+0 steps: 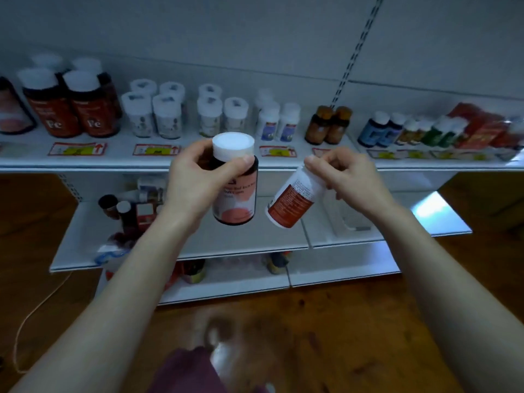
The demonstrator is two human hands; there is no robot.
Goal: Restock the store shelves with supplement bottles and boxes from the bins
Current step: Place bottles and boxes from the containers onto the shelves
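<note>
My left hand (195, 180) grips a dark supplement bottle (236, 199) with a white cap and a pink label, held upright in front of the top shelf (119, 163). My right hand (348, 177) holds a white bottle (292, 202) with a red-brown label by its upper end, tilted with its base down and to the left. Both bottles hang in the air just before the shelf's front edge, a short gap between them.
The top shelf carries rows of bottles: dark red ones (71, 109) at left, white ones (170, 112) in the middle, amber ones (329, 126), then blue and green ones and red boxes (482, 129) at right. Lower shelves (226, 245) hold a few items at left. Wooden floor below.
</note>
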